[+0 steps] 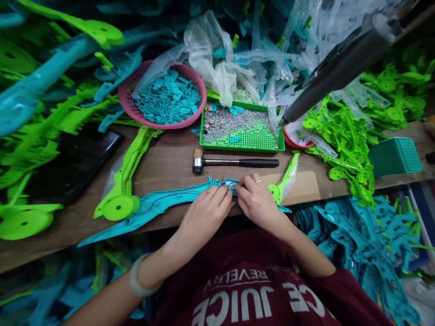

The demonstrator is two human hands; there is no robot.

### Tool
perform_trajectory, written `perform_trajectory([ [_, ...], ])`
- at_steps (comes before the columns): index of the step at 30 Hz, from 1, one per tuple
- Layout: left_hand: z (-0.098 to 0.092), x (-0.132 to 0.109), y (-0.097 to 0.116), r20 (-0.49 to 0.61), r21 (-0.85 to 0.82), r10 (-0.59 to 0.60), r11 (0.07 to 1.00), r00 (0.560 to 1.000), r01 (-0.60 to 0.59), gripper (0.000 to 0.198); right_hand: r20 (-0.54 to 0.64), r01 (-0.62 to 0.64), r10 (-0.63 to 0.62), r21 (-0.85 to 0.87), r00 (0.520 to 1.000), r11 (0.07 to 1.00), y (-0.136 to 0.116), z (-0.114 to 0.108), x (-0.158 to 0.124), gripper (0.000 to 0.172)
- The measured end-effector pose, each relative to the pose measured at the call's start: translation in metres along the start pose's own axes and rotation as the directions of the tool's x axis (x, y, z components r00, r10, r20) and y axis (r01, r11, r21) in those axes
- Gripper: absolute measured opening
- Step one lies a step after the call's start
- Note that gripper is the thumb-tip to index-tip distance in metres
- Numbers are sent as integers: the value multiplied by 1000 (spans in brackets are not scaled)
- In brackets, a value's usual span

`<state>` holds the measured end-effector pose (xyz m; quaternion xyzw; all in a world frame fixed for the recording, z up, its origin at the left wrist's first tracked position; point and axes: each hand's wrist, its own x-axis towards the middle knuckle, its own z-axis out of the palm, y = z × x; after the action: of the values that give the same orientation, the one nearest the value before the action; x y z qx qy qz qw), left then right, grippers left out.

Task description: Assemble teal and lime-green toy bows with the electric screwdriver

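A long blue plastic half-shell [163, 201] lies open side up along the table's front edge. A thin dark wire [173, 194] runs inside it toward small fittings near its middle. My left hand [207, 206] has its fingers closed on the shell's near edge. Close beside it, my right hand [256, 199] pinches at the wire and fittings; its fingertips hide what exactly they hold. Lime-green arm pieces with round discs sit at both ends, one left [118, 206] and one right [275, 192]. Behind the shell lies a mallet [238, 162] with a black handle.
A pink basket [124, 97] holds small blue parts. Beside it, a green tray [243, 147] contains many screws. A dark bar [340, 68] slants in from the upper right. Heaps of green parts [343, 136] and blue parts [360, 240] surround the table; cardboard [302, 188] lies at right.
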<state>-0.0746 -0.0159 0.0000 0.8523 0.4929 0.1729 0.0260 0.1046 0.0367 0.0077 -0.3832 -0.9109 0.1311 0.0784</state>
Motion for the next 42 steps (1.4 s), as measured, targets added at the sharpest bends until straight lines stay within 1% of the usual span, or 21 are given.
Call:
perform_trajectory([
  [6,-2,1,1,55,-12,-30,999,998,31,27,-44,-21,26,122,999,992,4,4,-5,29],
  [9,-3,2,2,66,27,-21,999,998,19,26,-34,-43,50,177,998,983,5,2,-4,27],
  [12,-2,2,1,48,43,-11,999,999,9,24,-20,-68,75,236,997,969,6,-1,-1,25],
  [18,-6,5,-1,62,45,9,999,998,-12,22,49,-105,96,247,994,963,3,-3,7,20],
  [19,-6,6,-1,66,51,12,999,998,-15,22,25,-96,92,274,995,957,4,-4,6,19],
  [21,-8,7,-1,69,63,20,998,997,-24,22,-85,-75,113,367,990,927,8,-9,-1,17],
  [22,-8,8,-1,66,70,25,997,998,-30,22,-161,-68,147,415,976,907,11,-13,-6,17],
  [24,-8,8,1,56,93,32,995,998,-37,22,-291,-82,241,469,926,880,20,-24,-19,14],
  [25,-9,9,2,55,108,34,993,998,-40,21,-331,-96,273,463,903,881,24,-29,-26,13],
  [26,-9,9,3,55,123,33,992,998,-40,21,-353,-105,278,437,894,893,28,-33,-32,13],
  [27,-10,10,4,54,136,30,990,998,-37,19,-361,-97,252,396,898,913,29,-36,-37,12],
  [28,-10,10,4,55,145,26,989,998,-34,18,-352,-74,202,345,914,936,29,-36,-41,12],
  [30,-12,12,5,56,148,26,988,998,-34,17,-289,-2,69,223,955,975,23,-31,-46,15],
  [32,-13,14,5,51,137,35,990,998,-42,15,-203,45,-26,87,979,995,12,-20,-45,19],
  [34,-13,14,5,13,125,49,991,999,-51,16,-157,47,-48,-10,986,999,4,-9,-43,21],
  [35,-13,14,5,-20,117,60,991,998,-57,17,-168,47,-49,-19,985,999,2,-6,-42,21],
  [37,-10,13,7,-85,89,100,992,991,-93,20,-251,49,-36,46,967,998,6,-6,-43,20],
  [38,-8,12,8,-105,72,125,990,987,-117,21,-315,44,-11,97,949,994,11,-10,-45,19],
  [40,-3,10,12,-126,46,159,987,979,-154,20,-444,8,74,180,893,984,25,-20,-53,16],
  [41,-1,8,14,-141,40,164,986,976,-160,19,-486,-18,114,197,867,980,32,-26,-59,15],
  [42,1,7,15,-163,37,163,987,973,-159,19,-507,-38,132,191,852,981,37,-31,-65,15],
])
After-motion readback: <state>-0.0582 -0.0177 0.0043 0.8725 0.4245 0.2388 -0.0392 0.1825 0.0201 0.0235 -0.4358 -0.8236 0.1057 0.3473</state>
